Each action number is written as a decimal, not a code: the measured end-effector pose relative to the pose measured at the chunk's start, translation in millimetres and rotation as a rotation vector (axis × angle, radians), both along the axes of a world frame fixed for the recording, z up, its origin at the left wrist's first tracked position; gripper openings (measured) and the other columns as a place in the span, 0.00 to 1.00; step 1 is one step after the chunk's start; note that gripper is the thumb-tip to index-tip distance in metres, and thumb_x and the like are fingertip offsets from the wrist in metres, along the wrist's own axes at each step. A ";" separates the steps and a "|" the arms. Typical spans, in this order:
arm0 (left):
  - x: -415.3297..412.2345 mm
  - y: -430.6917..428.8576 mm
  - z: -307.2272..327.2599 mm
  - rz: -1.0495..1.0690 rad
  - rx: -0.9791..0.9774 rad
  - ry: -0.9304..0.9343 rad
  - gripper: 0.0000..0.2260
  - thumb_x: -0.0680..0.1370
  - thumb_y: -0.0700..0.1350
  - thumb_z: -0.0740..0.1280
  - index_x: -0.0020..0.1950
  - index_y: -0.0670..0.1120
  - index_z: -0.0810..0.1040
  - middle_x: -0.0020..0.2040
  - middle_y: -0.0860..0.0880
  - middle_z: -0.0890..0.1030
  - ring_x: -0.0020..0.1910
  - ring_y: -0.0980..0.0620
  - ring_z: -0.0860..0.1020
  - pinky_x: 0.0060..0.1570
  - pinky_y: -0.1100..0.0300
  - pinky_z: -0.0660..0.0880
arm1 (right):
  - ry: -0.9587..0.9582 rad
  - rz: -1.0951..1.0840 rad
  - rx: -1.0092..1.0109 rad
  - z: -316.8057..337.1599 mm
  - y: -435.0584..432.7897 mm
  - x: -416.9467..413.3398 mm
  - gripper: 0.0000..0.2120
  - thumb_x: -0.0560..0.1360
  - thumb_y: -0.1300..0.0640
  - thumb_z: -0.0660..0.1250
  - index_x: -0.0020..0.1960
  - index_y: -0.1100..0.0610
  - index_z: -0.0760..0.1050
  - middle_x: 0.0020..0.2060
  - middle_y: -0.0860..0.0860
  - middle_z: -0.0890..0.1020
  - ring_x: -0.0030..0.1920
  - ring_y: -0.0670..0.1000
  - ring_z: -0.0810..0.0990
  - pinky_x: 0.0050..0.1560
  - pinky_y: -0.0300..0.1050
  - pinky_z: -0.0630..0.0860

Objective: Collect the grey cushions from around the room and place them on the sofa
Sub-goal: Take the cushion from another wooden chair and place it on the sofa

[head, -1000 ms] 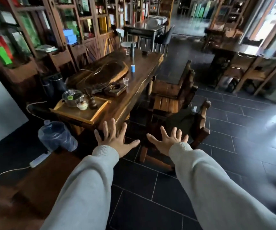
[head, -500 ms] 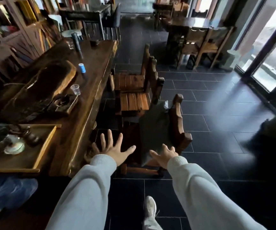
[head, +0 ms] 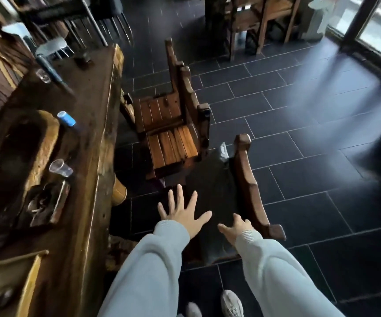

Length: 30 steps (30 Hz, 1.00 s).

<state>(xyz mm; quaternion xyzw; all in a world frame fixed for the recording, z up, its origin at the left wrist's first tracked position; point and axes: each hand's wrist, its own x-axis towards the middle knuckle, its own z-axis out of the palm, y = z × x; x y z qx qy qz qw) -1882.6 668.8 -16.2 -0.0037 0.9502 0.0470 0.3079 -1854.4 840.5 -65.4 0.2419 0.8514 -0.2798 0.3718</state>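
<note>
Both hands, left hand (head: 182, 213) & right hand (head: 236, 227), spread empty over grey cushion (head: 212, 193) on chair (head: 249, 186); plastic cup (head: 60, 168) looks empty.

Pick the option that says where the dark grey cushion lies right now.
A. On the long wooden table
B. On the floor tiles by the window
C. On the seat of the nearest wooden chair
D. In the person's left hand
C: the grey cushion covers the seat of the nearest chair, with the left hand and right hand spread open above it.
</note>
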 end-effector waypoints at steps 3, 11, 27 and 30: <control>-61.6 12.8 -17.8 -0.042 -0.002 0.000 0.37 0.80 0.72 0.50 0.83 0.60 0.39 0.82 0.46 0.30 0.81 0.42 0.31 0.77 0.34 0.38 | -0.022 -0.084 -0.005 -33.1 4.0 -19.1 0.39 0.80 0.35 0.62 0.84 0.47 0.52 0.82 0.57 0.57 0.79 0.61 0.60 0.74 0.55 0.65; -187.1 48.8 -91.8 -0.281 0.004 -0.051 0.38 0.79 0.71 0.55 0.83 0.61 0.39 0.84 0.47 0.36 0.82 0.42 0.38 0.77 0.36 0.45 | -0.073 -0.423 -0.048 -93.1 2.6 -39.6 0.38 0.77 0.38 0.70 0.80 0.53 0.62 0.65 0.57 0.79 0.65 0.60 0.79 0.62 0.50 0.77; -240.3 31.6 -179.4 -0.534 0.006 0.005 0.33 0.80 0.64 0.62 0.82 0.63 0.51 0.84 0.48 0.37 0.80 0.40 0.48 0.67 0.36 0.68 | -0.117 -0.415 -0.041 -124.2 -67.2 -50.3 0.45 0.71 0.43 0.75 0.80 0.39 0.53 0.62 0.58 0.80 0.61 0.65 0.81 0.61 0.55 0.79; -236.6 21.8 -176.4 -0.562 -0.008 0.033 0.33 0.80 0.68 0.60 0.82 0.64 0.50 0.84 0.48 0.37 0.81 0.40 0.48 0.68 0.36 0.68 | -0.033 -0.399 -0.025 -118.3 -62.0 -43.8 0.29 0.75 0.47 0.72 0.73 0.39 0.68 0.59 0.57 0.84 0.58 0.64 0.83 0.58 0.51 0.79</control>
